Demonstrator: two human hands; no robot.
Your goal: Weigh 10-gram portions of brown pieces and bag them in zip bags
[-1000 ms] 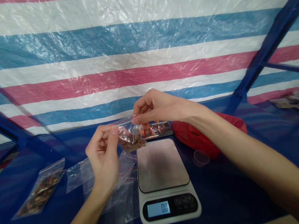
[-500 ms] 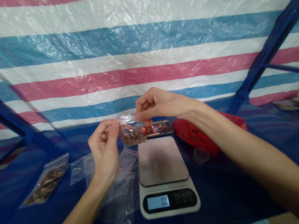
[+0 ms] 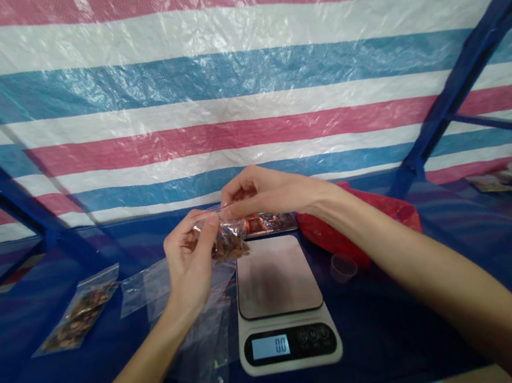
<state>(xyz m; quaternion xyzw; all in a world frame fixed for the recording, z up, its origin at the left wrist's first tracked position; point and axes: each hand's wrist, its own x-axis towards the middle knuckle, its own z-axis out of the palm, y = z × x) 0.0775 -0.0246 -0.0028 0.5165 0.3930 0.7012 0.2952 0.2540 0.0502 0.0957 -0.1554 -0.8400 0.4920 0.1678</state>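
Nearby lie scale (image 3: 280,299) and red bag (image 3: 334,238); left fingers (image 3: 206,234) and right fingers (image 3: 241,208) pinch one pouch (image 3: 230,246).

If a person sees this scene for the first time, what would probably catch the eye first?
Probably the striped sheet, whose red, white and blue bands fill the background. Next comes the scale at lower centre, its lit display reading 0.0. By the scale's upper left corner in the view, the left hand and right hand hold a clear bag of brown pieces.
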